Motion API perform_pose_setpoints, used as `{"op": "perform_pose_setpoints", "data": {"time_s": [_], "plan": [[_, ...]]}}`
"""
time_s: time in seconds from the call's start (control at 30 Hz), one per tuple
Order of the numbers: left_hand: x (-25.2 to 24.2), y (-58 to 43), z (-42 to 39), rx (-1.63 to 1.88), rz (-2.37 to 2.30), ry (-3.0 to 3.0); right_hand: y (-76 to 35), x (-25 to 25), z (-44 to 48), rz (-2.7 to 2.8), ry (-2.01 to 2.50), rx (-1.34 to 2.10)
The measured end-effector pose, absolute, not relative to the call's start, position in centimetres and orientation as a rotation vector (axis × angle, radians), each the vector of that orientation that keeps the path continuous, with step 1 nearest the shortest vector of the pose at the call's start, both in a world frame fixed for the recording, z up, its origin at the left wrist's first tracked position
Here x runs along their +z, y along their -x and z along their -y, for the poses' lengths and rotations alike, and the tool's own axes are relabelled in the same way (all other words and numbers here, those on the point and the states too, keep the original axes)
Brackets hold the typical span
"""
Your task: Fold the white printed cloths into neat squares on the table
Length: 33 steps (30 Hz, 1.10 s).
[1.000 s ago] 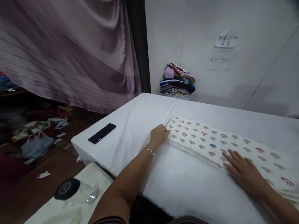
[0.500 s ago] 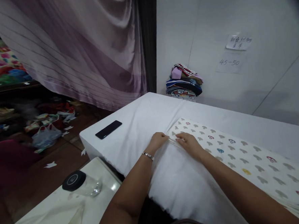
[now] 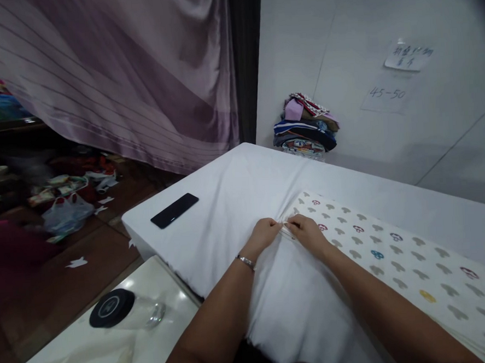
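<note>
A long folded white cloth with grey, red, blue and yellow mushroom prints [image 3: 400, 273] lies on the white-sheeted bed or table [image 3: 234, 187]. My left hand [image 3: 266, 232] pinches the near left corner of this printed cloth, its wrist wearing a metal bracelet [image 3: 246, 262]. Right beside it, my right hand [image 3: 307, 233] grips the same edge, thumb and forefinger pressed together. The fingertips of both hands nearly meet. Several layers show at the gripped edge, and the white sheet is creased around it.
A black phone [image 3: 174, 210] lies on the sheet at left. A clear jar with a black lid [image 3: 113, 308] rests on its side on a white side table [image 3: 166, 279]. Folded clothes [image 3: 305, 125] are stacked by the wall. A purple curtain [image 3: 158, 82] hangs behind; bags [image 3: 68, 214] lie on the floor.
My right hand has moved in toward the left one and its fingers have closed on the cloth's edge. The view has shifted slightly.
</note>
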<state>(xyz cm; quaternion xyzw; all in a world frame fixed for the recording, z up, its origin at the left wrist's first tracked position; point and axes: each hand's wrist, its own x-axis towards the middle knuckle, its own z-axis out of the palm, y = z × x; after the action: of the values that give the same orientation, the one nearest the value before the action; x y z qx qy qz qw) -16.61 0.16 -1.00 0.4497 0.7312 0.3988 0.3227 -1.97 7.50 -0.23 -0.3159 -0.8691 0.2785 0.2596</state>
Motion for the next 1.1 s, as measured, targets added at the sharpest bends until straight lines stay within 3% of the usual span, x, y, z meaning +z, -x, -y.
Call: {"op": "perform_pose_setpoints", "data": {"time_s": [0.53, 0.8, 1.1], "plan": [[-0.2, 16.3, 0.0, 1.119, -1.871, -1.142, 2.2, -0.2, -5.3, 2.541, 0.904, 0.411], [-0.1, 16.5, 0.2, 0.943, -2.324, -1.317, 1.9, -0.2, -6.2, 2.129, 0.994, 0.778], [-0.4, 15.4, 0.1, 0.933, -2.292, -1.509, 1.8, 0.1, -6.0, 2.026, 0.976, 0.729]]}}
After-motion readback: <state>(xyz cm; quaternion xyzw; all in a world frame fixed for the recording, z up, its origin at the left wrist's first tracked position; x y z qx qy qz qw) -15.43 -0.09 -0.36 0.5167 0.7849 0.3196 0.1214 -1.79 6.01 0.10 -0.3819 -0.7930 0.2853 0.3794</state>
